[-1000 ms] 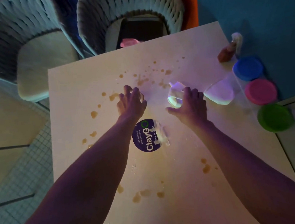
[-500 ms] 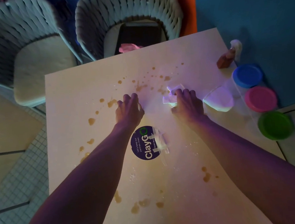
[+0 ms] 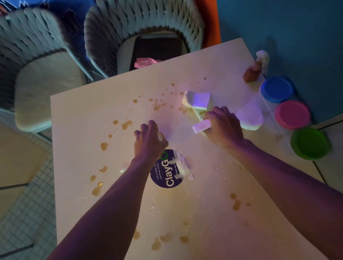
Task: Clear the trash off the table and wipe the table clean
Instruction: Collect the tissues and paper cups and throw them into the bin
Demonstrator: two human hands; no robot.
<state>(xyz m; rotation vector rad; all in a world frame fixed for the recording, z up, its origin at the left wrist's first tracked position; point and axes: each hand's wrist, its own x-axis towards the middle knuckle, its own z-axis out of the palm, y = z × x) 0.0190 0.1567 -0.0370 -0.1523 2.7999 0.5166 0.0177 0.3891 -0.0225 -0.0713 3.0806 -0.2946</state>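
Observation:
The pale table is spattered with brown spill spots. My right hand is shut on a crumpled white paper that sticks out past my fingers toward the far side. My left hand rests on the table just left of it. Its fingers are curled in on what looks like a clear plastic film, with a pale bit showing at the thumb. A whitish, cup-like piece of trash lies on the table just right of my right hand.
A round purple ClayGo sticker with tape sits near my left wrist. Blue, pink and green lids line the right edge, with a brown spray bottle behind them. Two woven chairs stand beyond the far edge. A pink cloth lies on one.
My right hand has pulled the white paper up and right, so more of it shows. My left hand's fingers have curled from flat into a fist. The view has shifted slightly.

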